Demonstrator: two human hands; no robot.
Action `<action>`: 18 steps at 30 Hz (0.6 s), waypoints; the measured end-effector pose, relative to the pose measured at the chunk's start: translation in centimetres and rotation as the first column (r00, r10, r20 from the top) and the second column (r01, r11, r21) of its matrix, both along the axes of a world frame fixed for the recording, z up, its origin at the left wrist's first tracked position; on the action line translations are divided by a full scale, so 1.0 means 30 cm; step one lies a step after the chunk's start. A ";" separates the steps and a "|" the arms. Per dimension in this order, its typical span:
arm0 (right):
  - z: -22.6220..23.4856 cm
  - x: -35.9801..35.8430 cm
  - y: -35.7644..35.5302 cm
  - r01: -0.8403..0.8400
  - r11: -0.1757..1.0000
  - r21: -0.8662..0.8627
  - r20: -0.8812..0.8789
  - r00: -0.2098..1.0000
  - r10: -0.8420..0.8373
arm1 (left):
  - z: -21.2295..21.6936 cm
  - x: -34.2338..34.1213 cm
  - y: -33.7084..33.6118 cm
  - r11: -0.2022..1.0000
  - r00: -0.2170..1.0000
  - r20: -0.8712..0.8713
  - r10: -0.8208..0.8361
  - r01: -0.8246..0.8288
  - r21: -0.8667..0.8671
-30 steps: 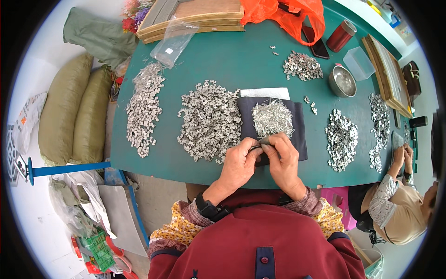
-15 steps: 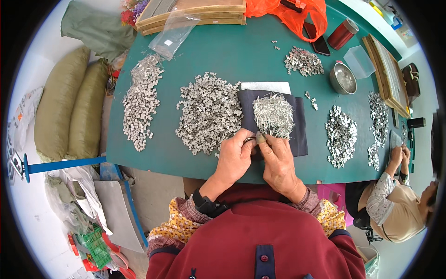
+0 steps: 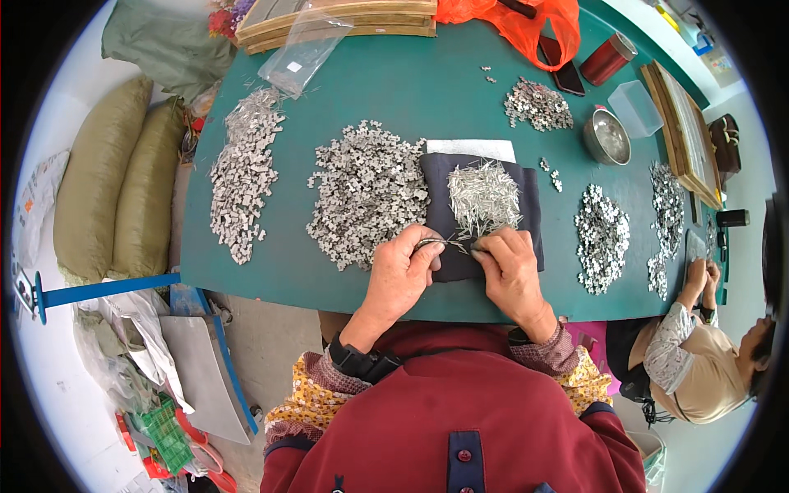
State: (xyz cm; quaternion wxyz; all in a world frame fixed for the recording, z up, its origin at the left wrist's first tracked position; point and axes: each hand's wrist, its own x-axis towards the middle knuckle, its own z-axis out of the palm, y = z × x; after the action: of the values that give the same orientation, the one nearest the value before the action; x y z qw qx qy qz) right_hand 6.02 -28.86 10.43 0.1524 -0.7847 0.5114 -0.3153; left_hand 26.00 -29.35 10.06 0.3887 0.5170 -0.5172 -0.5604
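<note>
My left hand [image 3: 399, 275] pinches a short, curved dark metal strip [image 3: 429, 243], seemingly made of small links; thin bright slivers stick out to its right. My right hand [image 3: 511, 275] is closed, thumb against fingertips, just right of the strip and apart from it; what it may hold is too small to make out. Both hands are at the near edge of a dark folded cloth [image 3: 530, 222]. On the cloth lies a heap of thin silvery pins [image 3: 483, 197]. Left of it is a large pile of small metal links [image 3: 366, 197].
More metal pieces lie in piles at far left [image 3: 244, 185] and right [image 3: 602, 238]. A metal bowl [image 3: 608, 138], clear plastic box [image 3: 637, 111], red can [image 3: 608, 57], phone [image 3: 563, 70] and orange bag [image 3: 551, 20] stand farther back. A co-worker [image 3: 707, 353] sits at right.
My hands have moved apart: the left slightly left, the right a little to the right. The strip, mostly hidden between the fingers before, now shows in my left hand.
</note>
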 end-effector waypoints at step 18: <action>0.000 0.020 -0.029 0.086 0.994 0.059 -0.010 0.996 -0.086 | -0.003 -0.001 0.003 1.000 1.000 0.011 -0.008 0.008 0.009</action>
State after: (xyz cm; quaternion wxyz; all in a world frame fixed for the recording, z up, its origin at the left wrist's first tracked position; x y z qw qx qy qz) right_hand 6.61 -29.72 10.43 0.1602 -0.7581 0.5545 -0.3034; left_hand 25.96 -29.25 9.96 0.3811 0.5198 -0.5191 -0.5613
